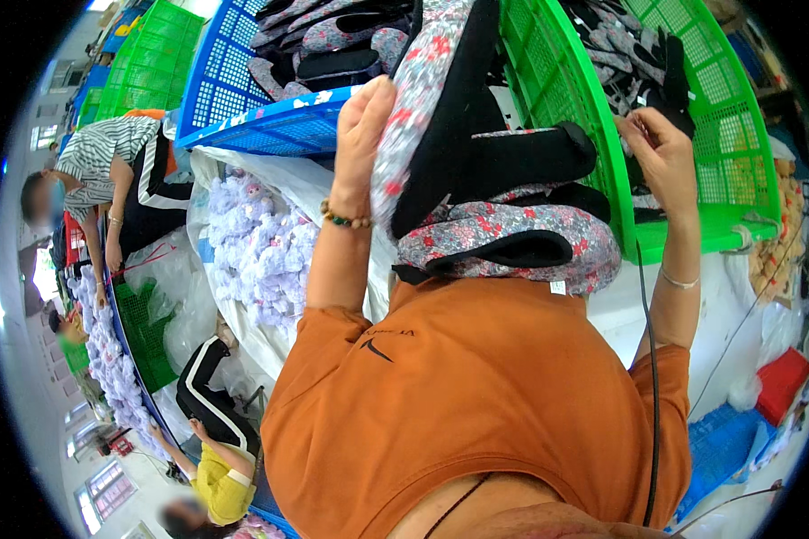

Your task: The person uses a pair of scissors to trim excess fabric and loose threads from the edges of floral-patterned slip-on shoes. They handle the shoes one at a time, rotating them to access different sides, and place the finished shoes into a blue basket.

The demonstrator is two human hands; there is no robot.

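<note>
My left hand [361, 135] is closed at the edge of a long, curved fabric piece [431, 99], grey with red flowers on one side and plain black on the other. The piece stands upright in front of me, slightly blurred. Below it, several similar floral and black pieces [512, 235] lie stacked against my orange shirt. My right hand [661, 153] is raised at the near side of a green plastic basket [737, 135], its fingers curled together; whatever they pinch, if anything, cannot be made out. More floral and black pieces [616, 54] lie inside that basket.
A blue basket [234, 45] at the back left holds several more floral pieces. Beside my left arm, pale lilac plush items [256, 242] fill a white bag. Two people [121, 162] [220, 476] work at the left by a lilac pile. A black cable [649, 386] hangs along my right side.
</note>
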